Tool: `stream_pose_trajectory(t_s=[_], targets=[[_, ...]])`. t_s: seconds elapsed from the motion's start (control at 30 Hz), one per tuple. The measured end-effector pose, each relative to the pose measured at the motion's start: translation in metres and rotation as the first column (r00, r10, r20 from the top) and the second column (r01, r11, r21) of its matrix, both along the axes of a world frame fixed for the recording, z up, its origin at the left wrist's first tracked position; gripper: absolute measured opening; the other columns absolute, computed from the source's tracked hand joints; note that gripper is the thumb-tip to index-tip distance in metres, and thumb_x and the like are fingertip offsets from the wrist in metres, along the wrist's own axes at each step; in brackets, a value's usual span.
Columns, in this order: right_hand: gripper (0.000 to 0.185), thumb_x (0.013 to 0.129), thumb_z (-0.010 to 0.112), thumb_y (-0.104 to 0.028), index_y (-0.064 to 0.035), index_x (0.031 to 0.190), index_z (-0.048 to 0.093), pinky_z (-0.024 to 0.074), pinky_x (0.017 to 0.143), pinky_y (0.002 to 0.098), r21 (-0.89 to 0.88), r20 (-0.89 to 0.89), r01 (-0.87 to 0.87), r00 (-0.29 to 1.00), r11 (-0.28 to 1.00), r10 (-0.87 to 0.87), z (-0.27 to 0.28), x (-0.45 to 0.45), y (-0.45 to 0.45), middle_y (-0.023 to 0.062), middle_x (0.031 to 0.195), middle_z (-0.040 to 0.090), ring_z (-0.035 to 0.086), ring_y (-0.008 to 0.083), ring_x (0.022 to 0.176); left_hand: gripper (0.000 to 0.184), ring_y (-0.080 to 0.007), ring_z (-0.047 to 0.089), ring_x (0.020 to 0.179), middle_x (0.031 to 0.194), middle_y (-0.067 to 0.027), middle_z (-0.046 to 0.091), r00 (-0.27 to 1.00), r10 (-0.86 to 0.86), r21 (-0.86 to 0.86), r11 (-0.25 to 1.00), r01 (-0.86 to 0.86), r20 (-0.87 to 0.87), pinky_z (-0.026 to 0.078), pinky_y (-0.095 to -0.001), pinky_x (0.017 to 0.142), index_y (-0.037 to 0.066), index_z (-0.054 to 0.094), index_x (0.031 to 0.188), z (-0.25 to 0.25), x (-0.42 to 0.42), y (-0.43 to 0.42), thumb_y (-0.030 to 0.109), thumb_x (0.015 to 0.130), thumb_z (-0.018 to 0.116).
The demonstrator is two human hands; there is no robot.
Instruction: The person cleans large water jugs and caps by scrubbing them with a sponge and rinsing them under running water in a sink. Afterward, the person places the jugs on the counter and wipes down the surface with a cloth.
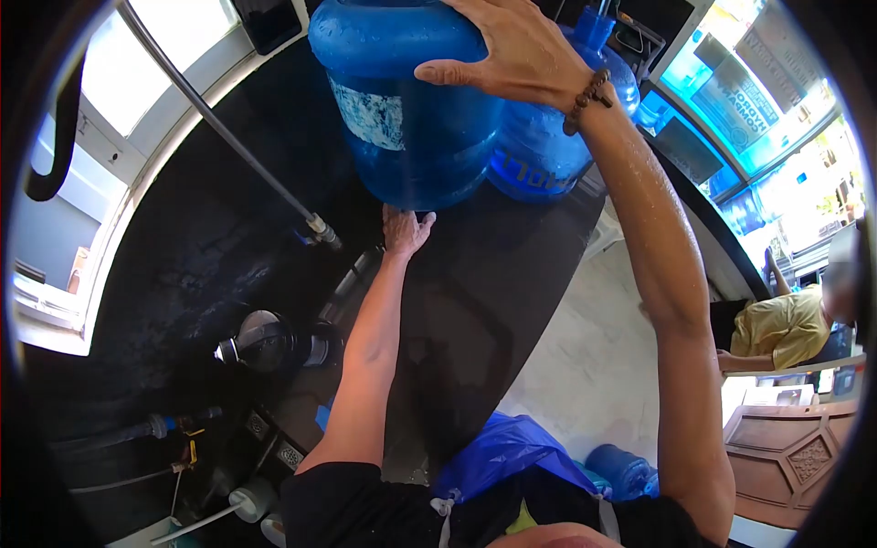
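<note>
A large blue water jug [420, 119], wet on its shoulder and with a worn white label, is between my two hands over the dark counter. My left hand [406, 230] reaches under its base; the thumb sticks out and the other fingers are partly hidden by the jug. Across the upper side lies my right hand [516, 55], thumb and fingers spread around the curve, a beaded bracelet [586, 102] on the wrist. Close behind stands another, clearer blue jug [548, 151] with dark lettering.
A metal pipe [219, 123] with a valve [320, 230] slants down left of the jug. The dark counter [457, 338] ends above a pale floor [566, 338]. Several jugs [621, 470] stand low at right. A person in a yellow shirt [781, 329] is at far right.
</note>
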State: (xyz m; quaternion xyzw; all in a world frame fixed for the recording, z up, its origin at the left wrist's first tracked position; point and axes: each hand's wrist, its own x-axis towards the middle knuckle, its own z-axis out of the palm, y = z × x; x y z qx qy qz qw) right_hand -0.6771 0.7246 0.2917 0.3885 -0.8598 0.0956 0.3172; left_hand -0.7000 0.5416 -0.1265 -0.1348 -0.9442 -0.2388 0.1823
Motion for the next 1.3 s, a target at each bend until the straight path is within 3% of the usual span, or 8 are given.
stream_pose_trajectory(t_s=[0.17,0.23,0.3,0.43,0.67,0.77,0.9,1.3], targets=[[0.045,0.088,0.072,-0.037,-0.0028,0.116,0.067,0.0536,0.086,0.0395,-0.454,0.058,-0.367,0.897,0.812,0.438,-0.036,0.079,-0.01,0.0152,0.109,0.071,0.068,0.0342,0.095,0.073,-0.0395,0.034,0.143,0.153,-0.0282,0.037,0.955,0.295,-0.15,0.944,-0.293,-0.005,0.021,-0.0504,0.121,-0.013,0.039,0.143,-0.039,0.06,0.021,0.046,0.1,0.041],[0.034,0.099,0.058,-0.029,0.0012,0.112,0.067,0.0544,0.079,0.0372,-0.797,0.465,-0.222,0.37,0.562,0.805,-0.037,0.163,-0.019,0.0151,0.104,0.071,0.069,0.0306,0.084,0.072,-0.042,0.034,0.143,0.152,-0.0331,0.036,0.902,0.422,-0.205,0.894,-0.398,0.089,0.021,-0.0513,0.121,-0.015,0.039,0.142,-0.024,0.112,0.045,0.043,0.1,0.042],[0.034,0.101,0.056,-0.029,0.0017,0.108,0.067,0.0539,0.075,0.0358,-0.962,-0.01,-0.269,-0.087,-0.033,0.996,-0.076,0.223,-0.053,0.0139,0.1,0.07,0.068,0.0272,0.081,0.077,-0.0478,0.024,0.146,0.155,-0.0347,0.029,0.938,0.346,-0.086,0.936,-0.342,0.036,0.015,-0.0539,0.122,-0.015,0.031,0.147,-0.023,0.164,0.07,0.043,0.098,0.048],[0.031,0.1,0.056,-0.028,0.0006,0.104,0.067,0.0518,0.071,0.0354,-0.984,-0.137,-0.042,-0.417,-0.17,0.898,-0.103,0.334,-0.048,0.0126,0.095,0.068,0.065,0.0262,0.077,0.078,-0.0475,0.015,0.149,0.159,-0.0347,0.018,0.95,0.232,-0.061,0.973,-0.224,0.21,0.009,-0.0532,0.123,-0.015,0.026,0.149,-0.003,0.276,0.111,0.04,0.098,0.05],[0.026,0.1,0.056,-0.025,-0.0013,0.098,0.066,0.0482,0.065,0.0348,-0.964,-0.266,0.155,-0.558,-0.216,0.786,-0.095,0.446,0.009,0.0103,0.088,0.064,0.061,0.0246,0.07,0.05,-0.0453,0.049,0.121,0.123,-0.0241,0.056,0.979,0.163,0.244,0.951,-0.19,0.125,0.035,-0.0545,0.11,-0.003,0.058,0.122,0.027,0.432,0.054,0.023,0.081,0.069],[0.025,0.099,0.056,-0.025,-0.0021,0.095,0.066,0.0466,0.063,0.0345,-0.964,-0.267,0.171,-0.599,-0.205,0.755,-0.095,0.495,0.036,0.0093,0.084,0.063,0.059,0.0239,0.067,0.054,-0.0431,0.052,0.112,0.12,-0.0222,0.06,0.676,0.656,-0.077,0.696,-0.714,-0.334,0.038,-0.0592,0.1,0.003,0.06,0.121,0.085,0.459,-0.016,0.036,0.08,0.073],[0.023,0.099,0.056,-0.023,-0.0032,0.091,0.065,0.0446,0.059,0.0342,-0.961,-0.276,0.204,-0.646,-0.187,0.712,-0.092,0.549,0.063,0.008,0.08,0.061,0.057,0.0229,0.063,0.073,-0.0431,0.04,0.139,0.152,-0.0233,0.041,0.765,0.606,-0.15,0.796,-0.587,0.218,0.037,-0.0471,0.114,0.015,0.045,0.147,0.039,0.47,-0.107,0.052,0.087,0.065],[0.024,0.098,0.056,-0.019,-0.0066,0.079,0.064,0.0384,0.049,0.0331,-0.956,-0.281,0.258,-0.652,-0.143,0.704,-0.067,0.638,0.038,0.0041,0.066,0.055,0.05,0.0201,0.052,0.026,-0.037,0.058,0.096,0.109,-0.0163,0.055,0.769,0.637,-0.138,0.759,-0.637,-0.048,0.049,-0.0503,0.076,0.017,0.064,0.113,0.01,0.559,0.019,0.03,0.09,0.067]])
